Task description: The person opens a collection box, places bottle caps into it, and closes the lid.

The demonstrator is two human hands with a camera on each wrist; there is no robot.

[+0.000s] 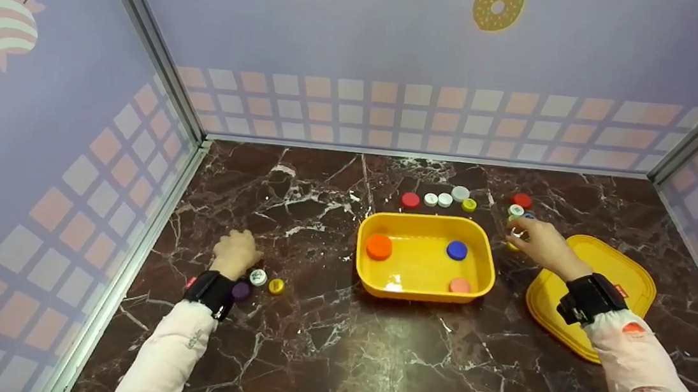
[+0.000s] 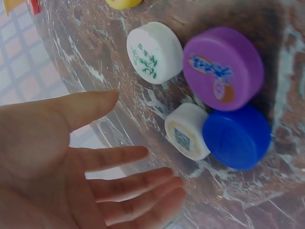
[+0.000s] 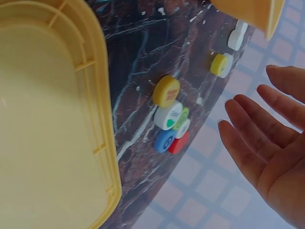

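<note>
My left hand (image 1: 236, 253) hovers at the left of the table, its fingers spread and holding nothing. In the left wrist view, bottle caps lie just beyond the fingertips: a purple cap (image 2: 224, 69), a blue cap (image 2: 237, 137), a white cap with green print (image 2: 153, 53) and a white cap with a square code (image 2: 187, 132). On the other side, my right hand (image 1: 546, 247) is above a cluster of caps, partly covering it in the head view. Its fingers are loosely bent with nothing between them. That cluster includes a yellow cap (image 3: 167, 90), a blue cap (image 3: 164, 141) and a red cap (image 1: 521, 200).
A yellow box (image 1: 422, 296) stands mid-table, holding an orange cap (image 1: 379, 247), a blue cap and a pink cap (image 1: 459, 286). Its yellow lid (image 1: 629, 274) lies under the right forearm. Behind the box sit several caps, including a pinkish-red cap (image 1: 411, 200). Patterned walls border the table.
</note>
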